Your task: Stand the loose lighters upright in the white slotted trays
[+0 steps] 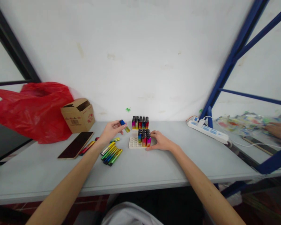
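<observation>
My left hand (112, 129) pinches a blue and yellow lighter (125, 126), tilted, just above the table. A white tray with round holes (134, 142) lies in front of me, its left holes bare. Several upright lighters (144, 138) with dark tops fill its right part. Around the right end of that tray, my right hand (162, 141) curves with the thumb at the near corner and the fingers farther back. Behind it stands a second group of upright lighters (140, 122). Loose lighters (111, 153) in green, blue and yellow lie below my left hand.
A phone (76, 145), a cardboard box (78, 115) and a red plastic bag (42, 109) are on the left. At the right, a white power strip (208, 132) lies beside a blue metal frame (224, 68). Beyond the frame, another person's hand (278, 130) shows.
</observation>
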{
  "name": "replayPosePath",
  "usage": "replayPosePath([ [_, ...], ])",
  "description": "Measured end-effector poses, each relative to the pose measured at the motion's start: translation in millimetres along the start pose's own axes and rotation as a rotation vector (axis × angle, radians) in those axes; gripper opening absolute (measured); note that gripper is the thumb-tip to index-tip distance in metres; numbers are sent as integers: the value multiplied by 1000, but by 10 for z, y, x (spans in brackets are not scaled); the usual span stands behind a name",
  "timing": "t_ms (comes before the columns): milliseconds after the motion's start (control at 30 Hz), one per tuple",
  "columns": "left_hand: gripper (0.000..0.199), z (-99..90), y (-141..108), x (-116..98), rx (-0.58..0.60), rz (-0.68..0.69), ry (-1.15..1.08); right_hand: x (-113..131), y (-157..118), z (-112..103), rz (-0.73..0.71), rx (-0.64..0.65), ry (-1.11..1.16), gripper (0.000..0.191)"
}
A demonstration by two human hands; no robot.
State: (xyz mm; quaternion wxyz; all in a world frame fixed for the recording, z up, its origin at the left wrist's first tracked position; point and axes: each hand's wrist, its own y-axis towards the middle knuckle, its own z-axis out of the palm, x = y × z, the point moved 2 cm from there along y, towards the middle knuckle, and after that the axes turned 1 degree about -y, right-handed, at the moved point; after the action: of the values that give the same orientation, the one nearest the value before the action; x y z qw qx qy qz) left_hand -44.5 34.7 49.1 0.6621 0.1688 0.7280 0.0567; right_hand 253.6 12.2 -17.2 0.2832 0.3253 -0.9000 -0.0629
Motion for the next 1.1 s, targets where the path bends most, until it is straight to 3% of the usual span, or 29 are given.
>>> replayPosePath([
  [167,34,262,-125,42,154,-167,-347,2,-6,1,-2,6,-19,76],
  [333,25,426,-246,2,270,-318,-558,1,-3,4,5,2,-8,77],
  [567,36,545,-254,59,335,-487,-589,-1,-6,4,3,-3,-13,76],
  [900,29,569,-286,144,311,-456,-485,7,-9,0,16,6,-27,77],
  [1100,30,596,-259,180,282,-301,-387,4,-8,-3,9,7,-18,76],
])
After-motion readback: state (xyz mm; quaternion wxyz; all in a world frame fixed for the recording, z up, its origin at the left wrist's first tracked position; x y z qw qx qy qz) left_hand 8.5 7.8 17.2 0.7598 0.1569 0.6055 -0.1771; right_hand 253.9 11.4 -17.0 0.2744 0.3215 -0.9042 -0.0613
